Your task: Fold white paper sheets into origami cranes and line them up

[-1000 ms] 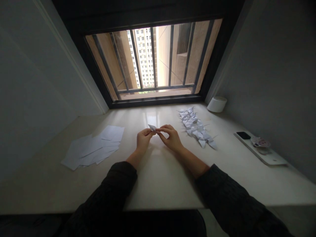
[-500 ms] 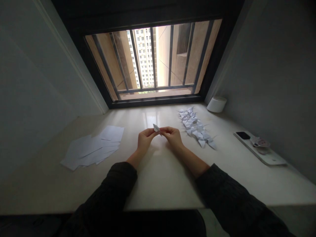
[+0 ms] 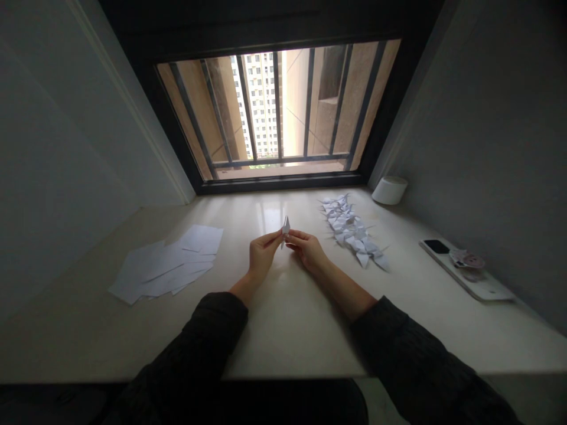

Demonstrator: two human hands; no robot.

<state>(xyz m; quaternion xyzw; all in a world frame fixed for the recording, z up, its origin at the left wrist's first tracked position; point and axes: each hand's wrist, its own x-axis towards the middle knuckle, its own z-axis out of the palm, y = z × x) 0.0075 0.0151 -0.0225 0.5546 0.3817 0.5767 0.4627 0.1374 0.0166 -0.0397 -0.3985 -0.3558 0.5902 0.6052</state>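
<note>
A small piece of folded white paper (image 3: 286,225) stands nearly upright between my hands, above the pale sill. My left hand (image 3: 263,252) pinches it from the left, thumb and finger closed on its lower part. From the right, my right hand (image 3: 309,250) closes its fingertips on the same paper, its other fingers curled below. The paper's lower part is partly hidden by the fingers. To the right of my hands lies a cluster of several folded paper cranes (image 3: 349,227) with thin pointed ends.
Loose white paper sheets (image 3: 172,265) overlap on the left of the sill (image 3: 292,336). A white phone (image 3: 465,271) with a round pinkish grip lies at the right. A white cylindrical object (image 3: 390,190) stands in the far right corner by the barred window (image 3: 283,112).
The folded paper has turned from leaning left to nearly upright. My right fingers have shifted slightly lower on it; the sheets and cranes have stayed put.
</note>
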